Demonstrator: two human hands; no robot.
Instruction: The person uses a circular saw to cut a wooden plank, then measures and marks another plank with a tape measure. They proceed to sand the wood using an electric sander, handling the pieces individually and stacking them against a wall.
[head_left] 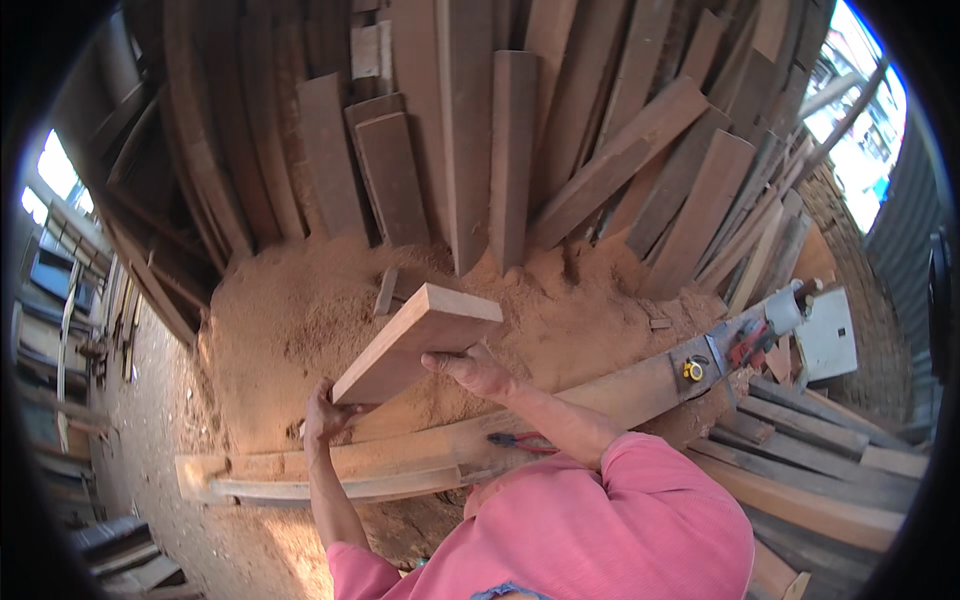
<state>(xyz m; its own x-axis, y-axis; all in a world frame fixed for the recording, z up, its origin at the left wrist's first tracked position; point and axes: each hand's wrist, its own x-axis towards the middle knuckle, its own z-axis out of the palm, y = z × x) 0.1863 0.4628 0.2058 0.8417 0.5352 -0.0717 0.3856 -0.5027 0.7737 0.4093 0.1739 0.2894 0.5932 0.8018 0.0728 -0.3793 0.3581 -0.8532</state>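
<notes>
A short, thick wooden board (pixel 410 345) is held up at a tilt in front of me, with its pale cut end facing up and away. My left hand (pixel 326 414) is closed around its lower left end. On its right side my right hand (pixel 470 372) grips the edge, thumb lying on the near face. The fingers beneath the board are partly hidden. Below the board runs a long wooden beam (pixel 590 400), dusted with sawdust. A pair of pliers with red handles (pixel 525 441) rests on it near my right forearm.
A large sawdust heap (pixel 290 320) spreads beyond the beam. Many planks (pixel 510 160) lean upright behind it. To the right are a yellow tape measure (pixel 692 369), a red tool (pixel 750 346) and a white panel (pixel 828 335). Stacked boards (pixel 800 480) lie at the lower right.
</notes>
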